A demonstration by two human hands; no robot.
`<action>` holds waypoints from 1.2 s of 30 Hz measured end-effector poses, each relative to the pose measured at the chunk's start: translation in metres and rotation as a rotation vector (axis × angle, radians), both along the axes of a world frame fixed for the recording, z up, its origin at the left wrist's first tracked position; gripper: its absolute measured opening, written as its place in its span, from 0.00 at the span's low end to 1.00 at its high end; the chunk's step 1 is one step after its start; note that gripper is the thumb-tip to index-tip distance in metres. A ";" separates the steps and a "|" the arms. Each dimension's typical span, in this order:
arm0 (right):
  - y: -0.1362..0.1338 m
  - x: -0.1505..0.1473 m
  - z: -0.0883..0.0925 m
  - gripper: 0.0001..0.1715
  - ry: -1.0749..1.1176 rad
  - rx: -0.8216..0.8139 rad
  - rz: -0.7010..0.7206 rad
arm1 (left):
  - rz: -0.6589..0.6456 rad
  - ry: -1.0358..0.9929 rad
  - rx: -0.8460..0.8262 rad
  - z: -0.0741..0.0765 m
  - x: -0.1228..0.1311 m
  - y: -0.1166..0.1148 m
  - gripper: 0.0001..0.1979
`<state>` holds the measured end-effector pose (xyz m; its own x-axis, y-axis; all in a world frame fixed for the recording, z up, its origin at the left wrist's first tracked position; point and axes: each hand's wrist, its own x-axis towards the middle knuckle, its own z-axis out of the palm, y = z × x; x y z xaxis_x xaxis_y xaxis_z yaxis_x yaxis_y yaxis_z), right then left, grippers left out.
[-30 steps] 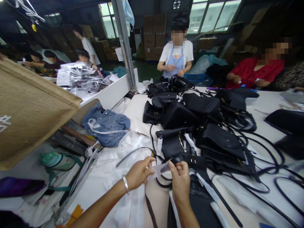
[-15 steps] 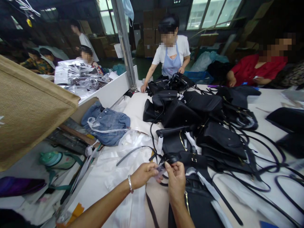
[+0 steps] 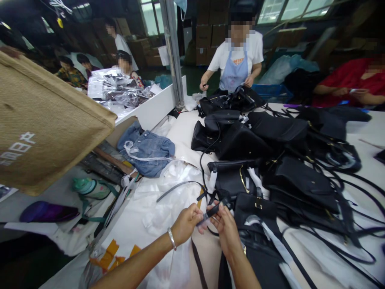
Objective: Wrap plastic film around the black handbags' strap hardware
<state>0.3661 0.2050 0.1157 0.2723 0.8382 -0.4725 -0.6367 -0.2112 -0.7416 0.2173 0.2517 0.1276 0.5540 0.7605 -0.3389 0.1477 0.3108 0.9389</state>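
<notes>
At my far left hangs a tan woven bag point(image 3: 54, 124), and right of it a blue denim garment point(image 3: 150, 152) lies heaped above white plastic sheeting point(image 3: 150, 212). My left hand point(image 3: 185, 224), a silver bracelet point(image 3: 172, 239) at its wrist, has thumb and forefinger pinched together on clear film point(image 3: 202, 222) at the near end of a short black strap point(image 3: 213, 211). That strap slants up and rightward across the gap between my hands. My right hand point(image 3: 227, 230) grips its farther part, the thumb lying along the top and the fingers reaching beneath; how firmly they press, I cannot tell. Just right of those fingers lies a black handbag point(image 3: 248, 210) with a gold buckle point(image 3: 258, 203), and farther right, more black bags point(image 3: 300, 184) are piled.
</notes>
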 end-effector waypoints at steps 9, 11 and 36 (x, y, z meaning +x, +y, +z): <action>-0.005 -0.046 -0.023 0.21 0.060 -0.056 0.039 | 0.110 0.134 0.133 -0.003 -0.026 -0.005 0.10; -0.013 -0.062 -0.025 0.22 0.111 -0.075 0.127 | 0.100 0.175 0.185 -0.005 -0.032 -0.005 0.09; 0.064 -0.055 -0.090 0.29 0.091 -0.223 0.170 | -0.031 0.930 0.923 -0.087 -0.047 0.132 0.05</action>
<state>0.3111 0.2686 0.0252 0.0851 0.7407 -0.6664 -0.6402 -0.4719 -0.6062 0.1707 0.3839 0.0405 0.4182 0.9077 0.0342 0.8471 -0.4033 0.3460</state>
